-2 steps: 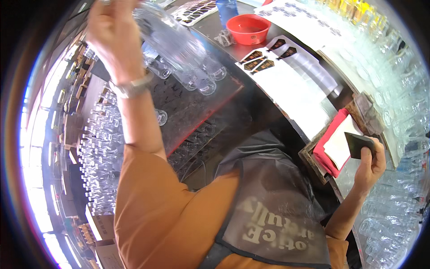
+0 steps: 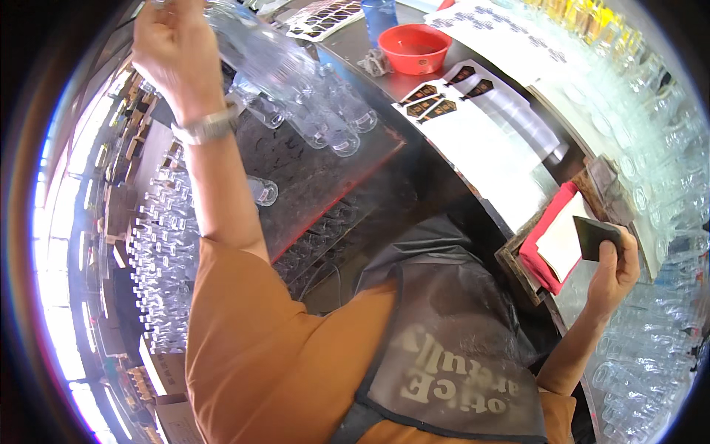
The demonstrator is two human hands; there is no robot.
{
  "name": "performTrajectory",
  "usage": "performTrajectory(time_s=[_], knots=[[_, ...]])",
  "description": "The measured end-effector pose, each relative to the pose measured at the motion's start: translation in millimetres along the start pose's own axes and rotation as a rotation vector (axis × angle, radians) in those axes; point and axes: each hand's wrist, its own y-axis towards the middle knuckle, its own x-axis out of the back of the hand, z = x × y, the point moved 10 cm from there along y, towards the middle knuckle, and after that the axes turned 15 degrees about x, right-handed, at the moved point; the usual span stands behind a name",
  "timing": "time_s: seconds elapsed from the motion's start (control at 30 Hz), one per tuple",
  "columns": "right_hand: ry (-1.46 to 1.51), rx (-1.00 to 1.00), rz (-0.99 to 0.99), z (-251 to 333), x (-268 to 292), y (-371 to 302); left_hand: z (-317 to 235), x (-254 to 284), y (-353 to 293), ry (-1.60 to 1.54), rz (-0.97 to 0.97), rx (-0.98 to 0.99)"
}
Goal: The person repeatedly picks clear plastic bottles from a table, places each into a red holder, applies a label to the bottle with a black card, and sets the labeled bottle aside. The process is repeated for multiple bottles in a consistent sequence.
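Observation:
My left hand point(image 2: 176, 55), with a watch point(image 2: 205, 127) on its wrist, reaches to the upper left. Its fingers look curled closed, but their tips are blurred and partly cut off by the frame's upper rim, so what they hold cannot be made out. Right beside it lie several clear glass bottles point(image 2: 342, 137) on a dark table point(image 2: 318, 177). My right hand point(image 2: 617, 274) pinches a flat dark scraper-like plate point(image 2: 594, 238) between thumb and fingers. That plate hovers over a white pad point(image 2: 560, 240) on a folded red cloth point(image 2: 534, 255), set in a wooden holder.
Decal sheets point(image 2: 473, 137) with dark label shapes lie on the bench near a red bowl point(image 2: 416, 48), a blue cup point(image 2: 379, 18) and a crumpled rag point(image 2: 375, 64). Rows of glass bottles stand at left point(image 2: 164, 259) and right point(image 2: 629, 370). A single glass point(image 2: 262, 191) lies on the dark table.
My left hand and forearm have shifted slightly left. My right hand keeps its hold on the dark plate, while the bench appears a little farther right in view.

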Motion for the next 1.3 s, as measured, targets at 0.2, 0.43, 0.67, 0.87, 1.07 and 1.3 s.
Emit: performTrajectory(time_s=[0.2,0.43,0.67,0.87,1.07,1.3], knots=[[0.030,-0.110,-0.095,-26.5,-0.2,6.7,54.0,64.2,106.7,0.895,-0.414,-0.468],[-0.047,-0.267,-0.167,-67.8,30.5,3.6,252.5,200.4,143.8,1.181,-0.602,0.274],[-0.089,-0.361,-0.213,-82.0,34.5,10.7,379.3,278.3,81.5,1.222,-0.688,0.532],[-0.123,-0.431,-0.185,-93.8,11.6,10.7,426.3,298.1,59.8,1.222,-0.603,0.517],[-0.310,-0.369,-0.030,-93.5,-3.9,16.3,465.7,296.6,73.1,1.554,-0.552,0.098],[-0.177,-0.457,-0.056,-84.4,-24.3,38.3,500.3,374.0,116.6,1.981,-0.927,0.293]])
